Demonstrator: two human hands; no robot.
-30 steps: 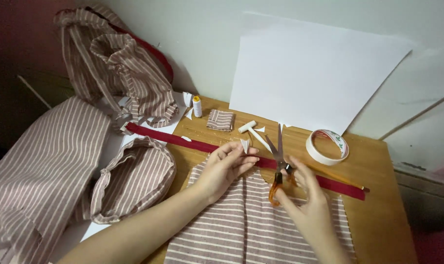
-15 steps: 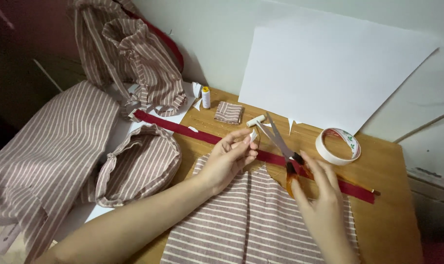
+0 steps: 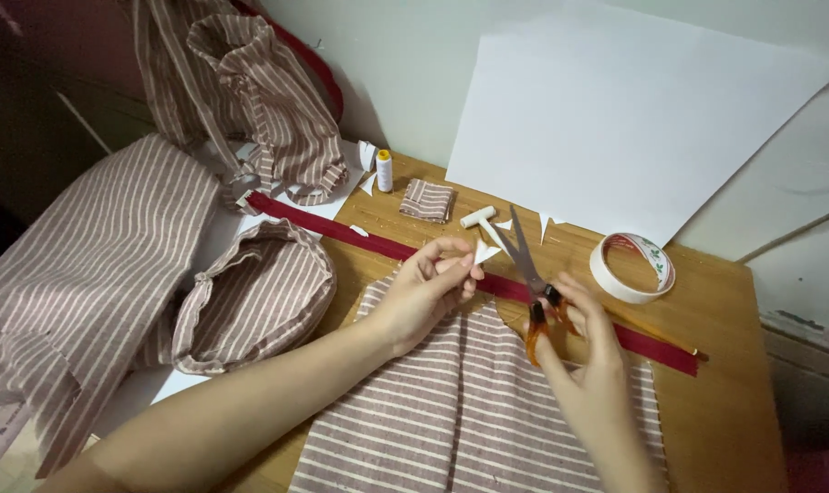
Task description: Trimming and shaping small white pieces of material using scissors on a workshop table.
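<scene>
Pinching a white paper scrap (image 3: 484, 251) in left hand (image 3: 425, 290) fingers, right hand (image 3: 586, 340) grips orange-handled scissors (image 3: 530, 274) just beside it.

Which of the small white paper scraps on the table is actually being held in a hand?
The small white paper triangle pinched in the left hand, unlike the loose scraps lying beyond the orange-handled scissors.
</scene>
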